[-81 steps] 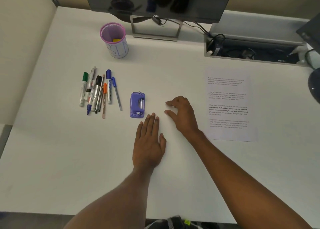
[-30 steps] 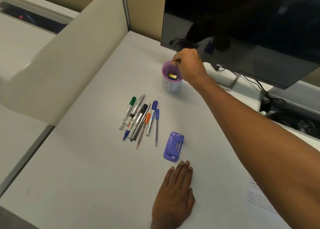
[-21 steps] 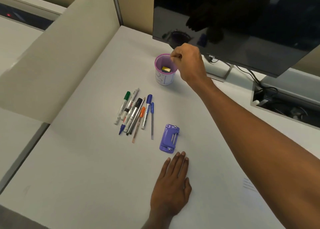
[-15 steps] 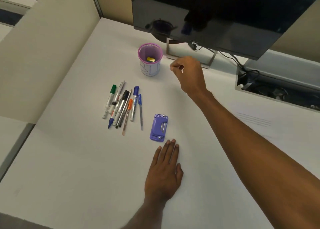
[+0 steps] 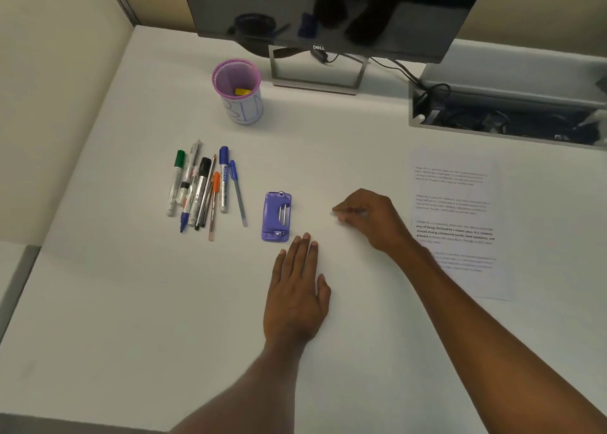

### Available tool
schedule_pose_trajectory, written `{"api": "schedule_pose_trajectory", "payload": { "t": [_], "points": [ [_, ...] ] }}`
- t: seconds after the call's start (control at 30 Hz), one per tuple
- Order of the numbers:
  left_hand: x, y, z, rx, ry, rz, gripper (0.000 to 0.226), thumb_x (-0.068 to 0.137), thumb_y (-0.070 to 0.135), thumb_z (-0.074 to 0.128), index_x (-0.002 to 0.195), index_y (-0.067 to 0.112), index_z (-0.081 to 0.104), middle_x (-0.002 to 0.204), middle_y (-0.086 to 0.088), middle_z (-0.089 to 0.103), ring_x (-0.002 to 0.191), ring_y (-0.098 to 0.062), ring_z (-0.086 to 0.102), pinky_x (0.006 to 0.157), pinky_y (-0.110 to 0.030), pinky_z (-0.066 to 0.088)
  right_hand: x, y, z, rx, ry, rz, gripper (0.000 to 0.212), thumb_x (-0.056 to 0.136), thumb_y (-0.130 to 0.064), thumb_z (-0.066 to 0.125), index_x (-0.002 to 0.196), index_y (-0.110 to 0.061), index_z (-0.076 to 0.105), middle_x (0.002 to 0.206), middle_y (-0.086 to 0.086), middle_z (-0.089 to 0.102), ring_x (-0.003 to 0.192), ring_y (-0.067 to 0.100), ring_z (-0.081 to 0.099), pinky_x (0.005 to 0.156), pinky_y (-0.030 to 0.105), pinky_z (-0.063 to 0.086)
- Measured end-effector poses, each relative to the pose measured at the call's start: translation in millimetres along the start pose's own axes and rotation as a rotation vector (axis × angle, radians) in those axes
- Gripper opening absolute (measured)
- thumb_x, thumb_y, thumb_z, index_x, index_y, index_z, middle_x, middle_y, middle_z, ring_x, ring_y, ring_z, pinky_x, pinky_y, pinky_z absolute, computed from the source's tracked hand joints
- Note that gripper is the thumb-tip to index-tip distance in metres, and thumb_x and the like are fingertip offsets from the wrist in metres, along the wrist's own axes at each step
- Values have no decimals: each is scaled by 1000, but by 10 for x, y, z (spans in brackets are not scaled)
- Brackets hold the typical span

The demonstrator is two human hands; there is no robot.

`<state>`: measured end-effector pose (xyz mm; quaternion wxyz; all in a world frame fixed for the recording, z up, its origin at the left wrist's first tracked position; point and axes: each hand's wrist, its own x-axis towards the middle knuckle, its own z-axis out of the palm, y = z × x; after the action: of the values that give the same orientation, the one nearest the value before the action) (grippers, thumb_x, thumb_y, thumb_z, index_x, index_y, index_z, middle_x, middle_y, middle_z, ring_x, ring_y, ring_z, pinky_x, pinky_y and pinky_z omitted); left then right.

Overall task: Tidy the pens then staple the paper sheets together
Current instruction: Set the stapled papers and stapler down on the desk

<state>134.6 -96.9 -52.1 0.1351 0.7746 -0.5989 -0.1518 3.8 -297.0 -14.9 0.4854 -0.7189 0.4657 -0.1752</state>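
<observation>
Tabletop (image 5: 115, 302) inspected: paper sheets (image 5: 460, 223) at three o'clock, pens (image 5: 203, 190) loose at ten o'clock below the cup (image 5: 241, 96); my left hand (image 5: 295, 289) lies flat, right hand (image 5: 374, 218) blurred, grip undeterminable; advise gathering pens together, tips aligned.

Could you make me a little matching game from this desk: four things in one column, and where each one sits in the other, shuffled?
Things:
1. pen cup
2. stapler
3. paper sheets
4. pens

Places:
A. just beyond the fingertips of the flat left hand
B. lying loose in a bunch, left of the purple device
C. near the monitor stand, upright
D. far right, partly under the right forearm

Pairs: 1-C, 2-A, 3-D, 4-B
</observation>
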Motion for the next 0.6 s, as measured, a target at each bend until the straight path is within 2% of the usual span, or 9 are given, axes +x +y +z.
{"api": "schedule_pose_trajectory", "payload": {
  "t": [0.17, 0.2, 0.27, 0.37, 0.5, 0.6],
  "points": [
    [13, 3, -25, 2, -30, -10, 67, 107, 37, 38, 169, 20, 16, 176, 6, 5, 162, -6, -6, 133, -35, 4, -62, 48, -44, -45, -79, -48, 25, 79, -6, 86, 98, -22, 80, 100, -7, 65, 98, 12, 67, 87, 19, 53],
    [14, 2, -25, 3, -32, -11, 67, 107, 37, 37, 169, 21, 16, 176, 7, 4, 162, -5, -9, 133, -34, 3, -61, 37, -42, -48, -84, -56, 28, 78, -5, 86, 98, -24, 81, 100, -4, 64, 98, 14, 67, 89, 23, 55],
    [17, 2, -24, 1, -33, -15, 67, 108, 38, 37, 169, 22, 14, 175, 9, 0, 160, -2, -14, 133, -33, 1, -59, -3, -46, -25, -86, -49, 39, 77, -4, 87, 92, -39, 78, 100, 0, 65, 99, 19, 69, 92, 36, 58],
    [18, 2, -15, 1, -35, -22, 68, 108, 40, 36, 169, 23, 10, 174, 11, -3, 159, 1, -20, 132, -33, 1, -39, -38, -45, -13, -92, -44, 51, 78, -6, 87, 83, -54, 72, 100, 3, 64, 102, 27, 69, 91, 50, 56],
    [14, -8, 0, 2, -31, -18, 70, 108, 41, 35, 169, 25, 5, 174, 11, -5, 159, 0, -20, 132, -34, 2, -28, -34, -20, -1, -91, -29, 48, 78, -5, 87, 82, -51, 72, 102, 7, 64, 102, 28, 69, 90, 51, 57],
    [14, -8, 9, -8, -21, -18, 70, 108, 40, 37, 168, 25, 4, 174, 11, -4, 159, 0, -19, 132, -34, 2, -40, 26, 8, -149, -63, -122, 21, 79, -11, 86, 89, -29, 80, 95, -4, 62, 96, 14, 64, 87, 39, 56]
  ]
}}
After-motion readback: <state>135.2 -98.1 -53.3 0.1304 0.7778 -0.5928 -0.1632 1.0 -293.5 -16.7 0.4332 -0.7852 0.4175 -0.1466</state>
